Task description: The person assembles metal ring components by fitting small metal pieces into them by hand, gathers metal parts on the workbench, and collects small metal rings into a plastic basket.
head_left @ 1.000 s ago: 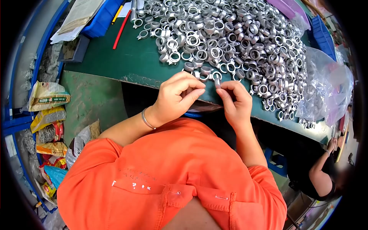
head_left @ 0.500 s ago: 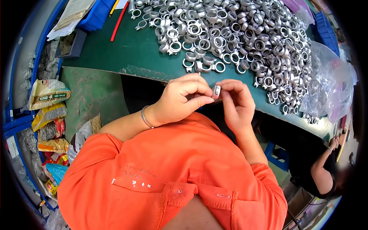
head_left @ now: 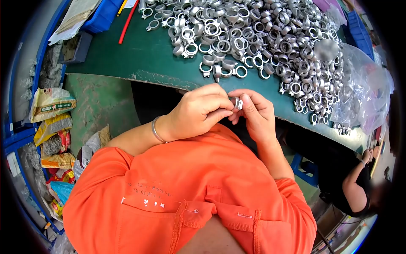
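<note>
One small metal ring (head_left: 237, 103) is pinched between both hands just in front of the table's near edge. My left hand (head_left: 205, 108) grips its left side with thumb and fingers, and a metal bangle (head_left: 156, 130) circles that wrist. From the right, my right hand (head_left: 255, 111) holds the ring with its thumb and bent fingers. Beyond the hands, a large heap of similar grey metal rings (head_left: 270, 38) covers much of the green table (head_left: 114, 53). A few rings lie at the heap's near side, close to my left hand's knuckles.
A red stick (head_left: 128, 22), a blue bin (head_left: 98, 19) with papers and a grey box (head_left: 78, 48) are at the upper left. Filled bags (head_left: 51, 104) stand on the left. Clear plastic (head_left: 359, 91) lies on the right, near a seated person (head_left: 353, 186).
The ring first held by my right hand has come nearer my body, and both hands now hold it. My left hand has moved right to meet it.
</note>
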`<state>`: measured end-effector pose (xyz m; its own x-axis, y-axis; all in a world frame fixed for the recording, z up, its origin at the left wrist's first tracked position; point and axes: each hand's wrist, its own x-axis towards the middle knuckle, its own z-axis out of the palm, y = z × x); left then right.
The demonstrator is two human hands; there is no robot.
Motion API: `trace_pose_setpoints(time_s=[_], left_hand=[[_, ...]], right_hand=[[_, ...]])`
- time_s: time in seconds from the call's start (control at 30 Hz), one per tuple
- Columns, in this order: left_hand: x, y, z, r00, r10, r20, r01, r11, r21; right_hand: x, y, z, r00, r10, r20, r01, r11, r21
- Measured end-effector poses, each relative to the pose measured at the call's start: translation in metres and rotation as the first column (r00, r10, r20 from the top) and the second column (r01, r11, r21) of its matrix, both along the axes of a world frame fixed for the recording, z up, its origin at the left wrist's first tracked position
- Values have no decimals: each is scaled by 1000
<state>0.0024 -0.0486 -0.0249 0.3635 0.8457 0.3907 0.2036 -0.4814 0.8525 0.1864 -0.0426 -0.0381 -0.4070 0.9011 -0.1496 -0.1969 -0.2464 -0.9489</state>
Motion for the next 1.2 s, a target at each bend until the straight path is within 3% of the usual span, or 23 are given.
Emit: trace_pose_setpoints(time_s=[0.1,0.17,0.33,0.37,0.5,0.63,0.7,0.73,0.8,0.83,0.9,0.97,1.0,1.07,1.1,1.2], left_hand=[[2,-1,-1,1000,16,12,-17,998,61],[2,0,-1,999,28,-16,-25,990,139],[-1,9,2,998,66,20,-69,971,230],[-2,8,4,991,132,40,-136,980,147],[-8,29,-8,939,331,97,-344,914,215],[-14,36,-17,936,350,27,-345,904,252],[-13,34,-13,935,351,49,-354,926,129],[-13,34,-13,930,358,78,-365,922,128],[-15,35,-12,926,359,115,-371,922,113],[-14,35,-10,926,358,120,-371,921,118],[-15,34,-9,924,367,110,-379,918,116],[-15,35,-10,924,359,134,-373,922,104],[-15,34,-11,923,353,156,-368,926,86],[-17,39,-14,953,290,83,-301,937,175],[-20,42,-15,973,228,28,-229,948,222],[-16,45,-21,960,266,-88,-232,930,285]], right_hand=[[5,4,-4,989,45,-138,-58,994,-94],[7,6,-6,943,43,-331,-116,972,-205],[11,12,-6,896,31,-444,-147,962,-228],[13,16,-4,879,38,-475,-164,960,-227],[20,47,26,961,72,-268,-123,976,-179],[20,108,76,981,179,70,-162,966,-201],[19,150,99,968,136,212,-106,983,-148],[15,170,114,967,19,253,-2,998,-69],[30,237,119,992,-10,128,-1,996,89],[16,248,134,964,-246,-97,258,955,148],[19,281,149,852,-441,-281,486,866,114],[24,287,144,851,-475,-223,515,838,179],[21,279,140,851,-477,-218,514,841,167],[17,246,128,899,-437,34,405,858,317],[19,231,120,920,-385,75,339,877,341],[28,170,102,915,-229,333,76,906,416]])
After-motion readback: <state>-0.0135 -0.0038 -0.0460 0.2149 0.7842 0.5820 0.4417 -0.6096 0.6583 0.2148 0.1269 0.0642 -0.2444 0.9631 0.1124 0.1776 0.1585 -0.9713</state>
